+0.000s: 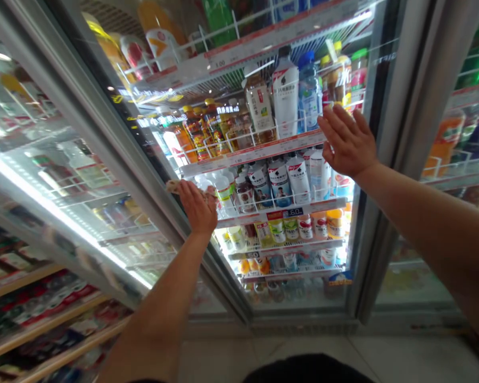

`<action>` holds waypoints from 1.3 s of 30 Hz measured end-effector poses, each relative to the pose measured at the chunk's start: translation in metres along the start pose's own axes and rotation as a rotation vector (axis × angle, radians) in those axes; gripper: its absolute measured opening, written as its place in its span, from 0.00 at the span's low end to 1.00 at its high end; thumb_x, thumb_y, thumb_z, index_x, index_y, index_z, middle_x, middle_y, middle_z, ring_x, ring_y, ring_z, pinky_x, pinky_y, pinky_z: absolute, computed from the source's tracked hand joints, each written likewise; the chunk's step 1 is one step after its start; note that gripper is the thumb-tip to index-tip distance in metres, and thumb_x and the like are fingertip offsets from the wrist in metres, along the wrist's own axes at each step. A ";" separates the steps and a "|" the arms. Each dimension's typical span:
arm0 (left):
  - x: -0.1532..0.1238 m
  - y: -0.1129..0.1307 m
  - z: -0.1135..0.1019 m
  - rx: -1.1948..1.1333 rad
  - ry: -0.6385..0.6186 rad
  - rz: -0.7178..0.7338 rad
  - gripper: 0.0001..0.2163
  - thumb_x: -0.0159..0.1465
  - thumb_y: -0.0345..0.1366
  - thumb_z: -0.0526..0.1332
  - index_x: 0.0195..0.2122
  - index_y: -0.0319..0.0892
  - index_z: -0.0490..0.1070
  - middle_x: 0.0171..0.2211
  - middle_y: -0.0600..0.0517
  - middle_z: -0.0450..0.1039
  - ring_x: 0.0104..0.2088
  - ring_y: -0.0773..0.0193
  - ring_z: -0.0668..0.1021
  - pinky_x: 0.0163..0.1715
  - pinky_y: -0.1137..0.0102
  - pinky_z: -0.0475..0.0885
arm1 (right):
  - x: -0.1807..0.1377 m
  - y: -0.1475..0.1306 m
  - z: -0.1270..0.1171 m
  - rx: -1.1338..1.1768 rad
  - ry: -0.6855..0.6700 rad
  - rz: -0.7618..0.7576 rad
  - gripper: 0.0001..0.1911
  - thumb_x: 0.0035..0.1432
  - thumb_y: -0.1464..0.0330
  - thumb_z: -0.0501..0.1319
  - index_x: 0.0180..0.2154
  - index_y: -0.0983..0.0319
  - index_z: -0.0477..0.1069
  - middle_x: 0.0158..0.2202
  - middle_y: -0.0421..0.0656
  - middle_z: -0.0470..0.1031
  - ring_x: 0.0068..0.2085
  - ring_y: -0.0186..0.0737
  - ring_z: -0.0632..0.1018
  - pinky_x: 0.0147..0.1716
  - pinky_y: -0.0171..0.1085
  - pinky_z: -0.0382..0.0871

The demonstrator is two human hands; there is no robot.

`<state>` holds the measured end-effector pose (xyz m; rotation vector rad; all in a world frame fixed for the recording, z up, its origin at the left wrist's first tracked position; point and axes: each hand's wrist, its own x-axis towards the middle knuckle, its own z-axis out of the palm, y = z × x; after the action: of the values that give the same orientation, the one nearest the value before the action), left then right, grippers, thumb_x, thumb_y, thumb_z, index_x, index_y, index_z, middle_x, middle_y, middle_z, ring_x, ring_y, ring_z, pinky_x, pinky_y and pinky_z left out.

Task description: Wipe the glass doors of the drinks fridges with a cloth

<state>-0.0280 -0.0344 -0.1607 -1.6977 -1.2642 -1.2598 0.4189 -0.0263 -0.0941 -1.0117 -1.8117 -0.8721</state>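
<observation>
A glass cooler door (pixel 239 298) in a metal frame fills the middle of the view. My left hand (pixel 199 207) presses a crumpled light-coloured cloth (pixel 173 186) against the glass near the door's left side; its fingers lie over the cloth. Flat on the glass near the right side rests my right hand (pixel 349 141), its fingers stretched out and nothing in them. Behind the glass stand rows of drinks, among them a white-labelled bottle (pixel 285 93) and a blue bottle (pixel 309 96).
More cooler doors flank this one, with a thick metal frame (pixel 399 106) on the right. At the lower left are wooden shelves (pixel 43 330) of packaged goods. A pale tiled floor (pixel 215 356) lies below the cooler.
</observation>
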 end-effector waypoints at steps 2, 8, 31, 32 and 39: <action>-0.013 0.005 0.001 -0.003 -0.068 0.036 0.35 0.71 0.51 0.47 0.72 0.33 0.43 0.73 0.33 0.39 0.73 0.46 0.40 0.71 0.44 0.43 | 0.000 0.000 0.000 -0.012 0.004 -0.007 0.37 0.65 0.67 0.51 0.73 0.50 0.43 0.73 0.38 0.52 0.72 0.55 0.54 0.71 0.62 0.45; 0.063 0.008 -0.013 -0.016 -0.087 0.076 0.35 0.71 0.49 0.48 0.73 0.34 0.39 0.74 0.36 0.35 0.73 0.50 0.37 0.71 0.46 0.37 | -0.001 0.003 0.004 -0.025 0.050 -0.028 0.37 0.65 0.67 0.52 0.72 0.50 0.45 0.72 0.38 0.53 0.72 0.53 0.56 0.71 0.61 0.46; 0.019 0.104 0.035 0.027 -0.230 0.477 0.30 0.73 0.44 0.48 0.73 0.40 0.44 0.72 0.42 0.49 0.73 0.54 0.46 0.72 0.51 0.50 | 0.001 0.003 0.003 0.069 0.019 0.038 0.32 0.65 0.55 0.44 0.70 0.40 0.47 0.70 0.22 0.52 0.73 0.50 0.53 0.72 0.57 0.42; 0.021 0.102 0.033 0.021 -0.291 0.548 0.29 0.73 0.45 0.49 0.72 0.40 0.48 0.71 0.43 0.52 0.73 0.54 0.49 0.72 0.52 0.50 | 0.001 0.003 0.002 0.049 0.026 0.031 0.32 0.66 0.56 0.44 0.70 0.43 0.48 0.71 0.24 0.51 0.72 0.51 0.54 0.72 0.57 0.43; 0.136 0.076 0.017 0.007 0.054 0.309 0.33 0.74 0.51 0.38 0.72 0.32 0.40 0.75 0.47 0.37 0.73 0.60 0.34 0.74 0.53 0.36 | -0.001 0.001 -0.001 -0.007 -0.012 0.018 0.33 0.68 0.59 0.46 0.72 0.42 0.41 0.72 0.25 0.45 0.73 0.50 0.53 0.72 0.60 0.45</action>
<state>0.0585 -0.0012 -0.0340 -1.7616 -0.9301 -1.1068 0.4208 -0.0266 -0.0945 -1.0385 -1.8078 -0.8641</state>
